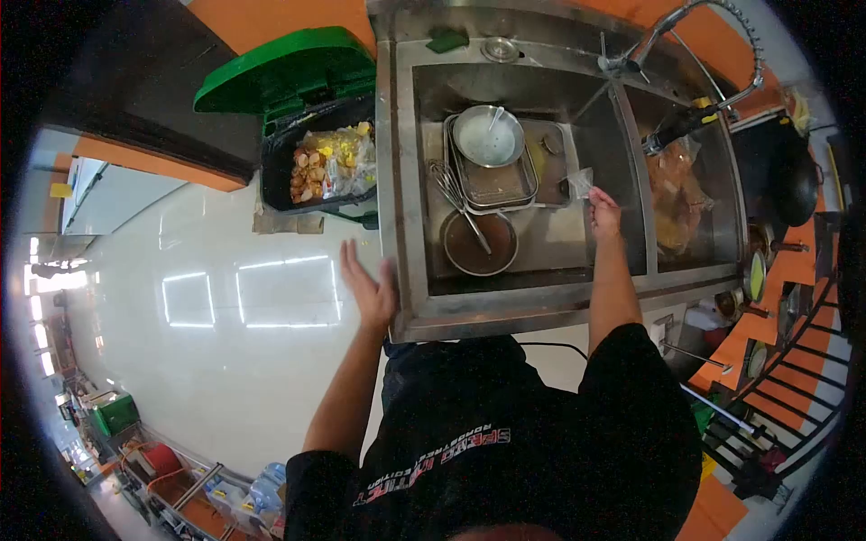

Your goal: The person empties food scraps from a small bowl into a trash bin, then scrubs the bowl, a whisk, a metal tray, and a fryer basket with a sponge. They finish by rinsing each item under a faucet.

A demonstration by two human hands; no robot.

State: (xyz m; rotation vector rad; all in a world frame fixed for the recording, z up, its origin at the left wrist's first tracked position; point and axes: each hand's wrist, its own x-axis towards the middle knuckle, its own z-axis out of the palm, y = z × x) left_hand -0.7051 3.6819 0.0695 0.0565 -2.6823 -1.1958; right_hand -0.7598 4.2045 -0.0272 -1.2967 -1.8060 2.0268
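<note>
My right hand (604, 215) is over the right side of the left sink basin, pinching a small clear plastic bag (581, 183) by its edge. Beside the sink's left rim, over the floor, my left hand (367, 287) is empty with its fingers spread. In the basin, a metal bowl (488, 137) holding cloudy liquid rests on stacked rectangular metal trays (492, 185). In front of them stands a round pan (462, 257) of brown liquid, with a wire whisk (445, 180) lying across it and tilted against the trays.
Left of the sink is a black bin (275, 185) with its green lid (280, 72) up, full of food scraps and plastic. A spray faucet (667, 135) hangs over the right basin, which holds a plastic bag of brownish contents (677, 203). A wok (794, 185) stands farther right.
</note>
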